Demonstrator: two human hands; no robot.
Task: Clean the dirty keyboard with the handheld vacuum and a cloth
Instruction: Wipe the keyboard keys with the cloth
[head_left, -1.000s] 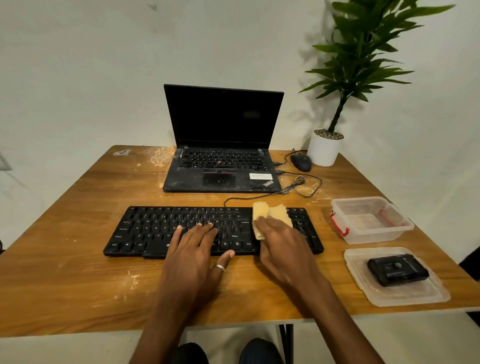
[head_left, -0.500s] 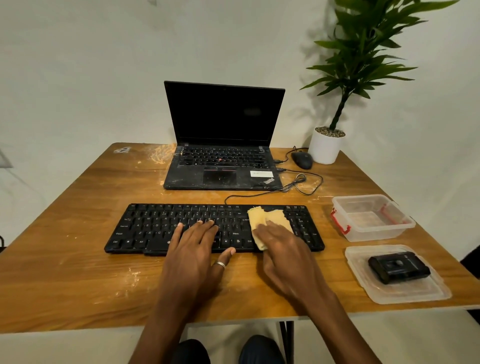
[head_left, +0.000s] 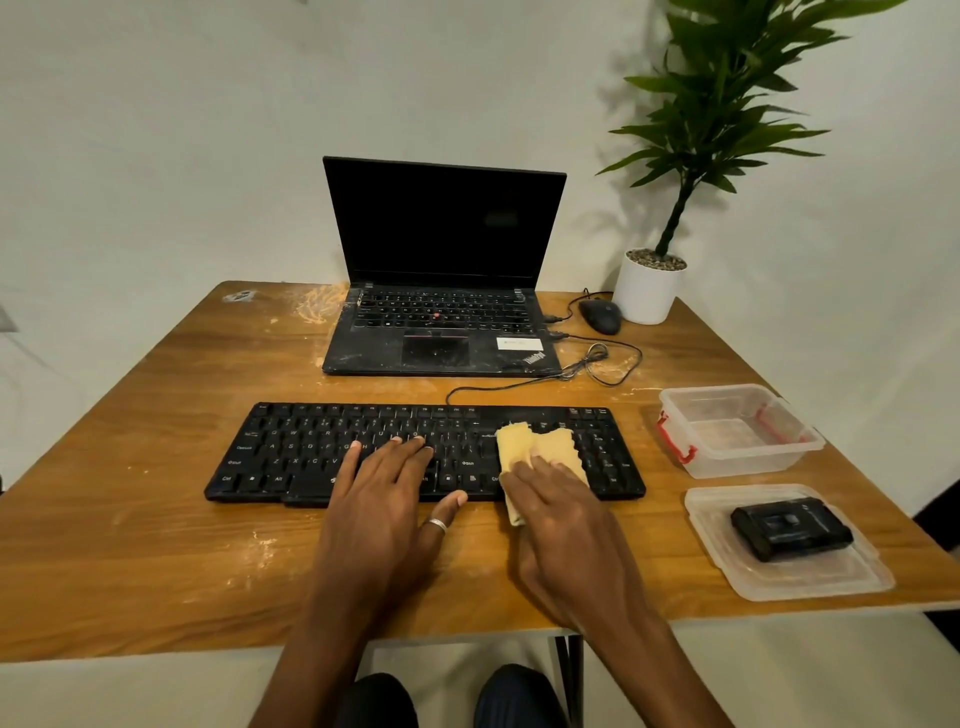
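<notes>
**Cloth goes over the black keyboard (head_left: 426, 452) at the middle of the desk (head_left: 156, 519)**

The right hand (head_left: 566, 530) presses the yellow cloth (head_left: 540, 449) onto the keyboard's right end, grip released and fingers flat. The left hand (head_left: 384, 509), fingers straight, steadies the middle keys. Wiping seems in hand; the next move likely calls for sweeping the cloth along the rows. The clear tub (head_left: 737, 431) shows nothing inside; the lid (head_left: 810, 582) beside it carries a black device (head_left: 792, 527), probably the handheld vacuum.
</notes>
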